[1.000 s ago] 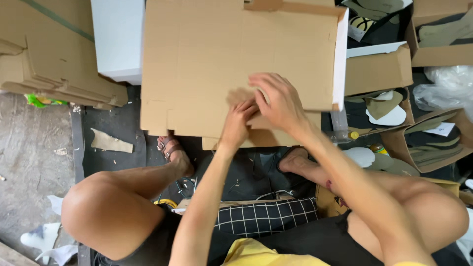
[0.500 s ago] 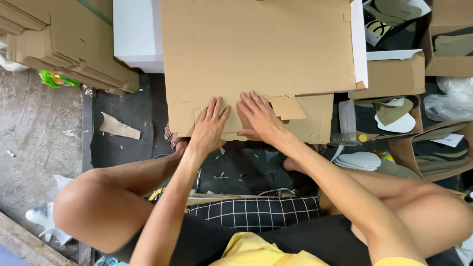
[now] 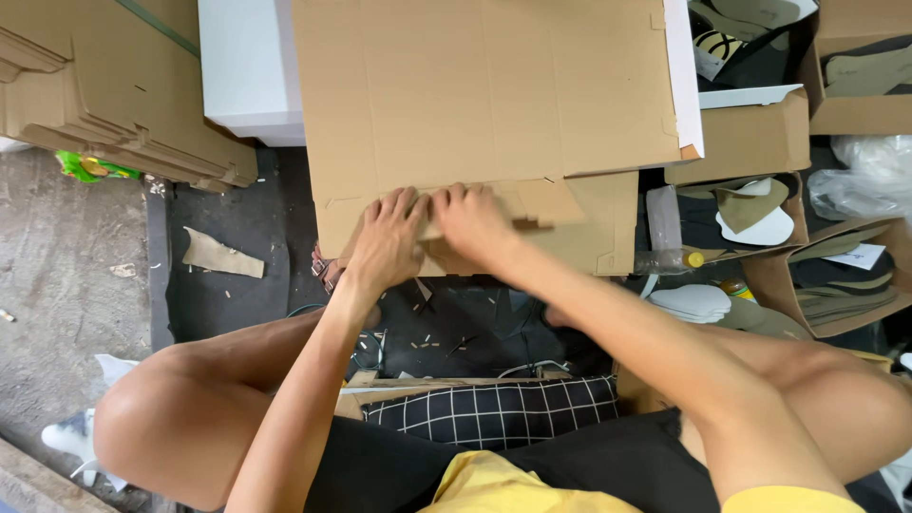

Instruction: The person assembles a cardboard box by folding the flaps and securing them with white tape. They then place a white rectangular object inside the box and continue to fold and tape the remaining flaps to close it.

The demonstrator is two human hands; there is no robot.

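- Cardboard sheet (image 3: 484,95): a large flat brown die-cut blank, lying on the dark floor mat (image 3: 237,294) in front of the seated person, its near edge under both hands.
- Near flap (image 3: 532,204): a narrow strip along that edge, partly turned over the sheet (the crease runs under the fingertips).
- Left hand (image 3: 388,242): palm down, fingers spread and flat, pressing on the flap; it grips nothing.
- Right hand (image 3: 472,220): just beside the left, touching it, fingers bent and pressing the same fold.
- Progress, as a judgement: one flap is being creased; the rest of the sheet lies flat and unfolded, so most of the folding appears left to do.
- Surroundings: a stack of flat cardboard (image 3: 104,95) at upper left, a white box (image 3: 249,66) beside it, open boxes of shoe insoles (image 3: 836,275) at right, a cardboard scrap (image 3: 220,255) on the mat.
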